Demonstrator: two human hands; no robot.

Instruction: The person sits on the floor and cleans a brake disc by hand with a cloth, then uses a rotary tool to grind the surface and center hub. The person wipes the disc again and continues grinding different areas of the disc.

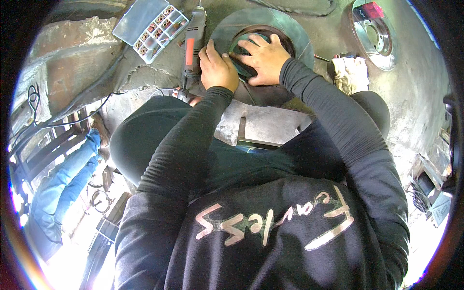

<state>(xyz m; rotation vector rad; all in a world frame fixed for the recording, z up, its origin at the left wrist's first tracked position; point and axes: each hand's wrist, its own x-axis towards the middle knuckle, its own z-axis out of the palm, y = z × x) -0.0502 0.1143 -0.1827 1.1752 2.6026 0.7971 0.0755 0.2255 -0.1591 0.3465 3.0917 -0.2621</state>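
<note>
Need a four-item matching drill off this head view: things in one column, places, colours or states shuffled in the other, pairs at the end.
Things
1. right hand
2. compartment box
3. power tool
4. pale fabric bundle

Places, colours, states
A. grey with a red-orange panel
B. spread over the middle of the large disc
C. bunched up near the right knee
D. see-through lid swung open

Pairs: 1-B, 2-D, 3-A, 4-C

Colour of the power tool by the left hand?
Power tool: grey with an orange-red section; head view.
</note>
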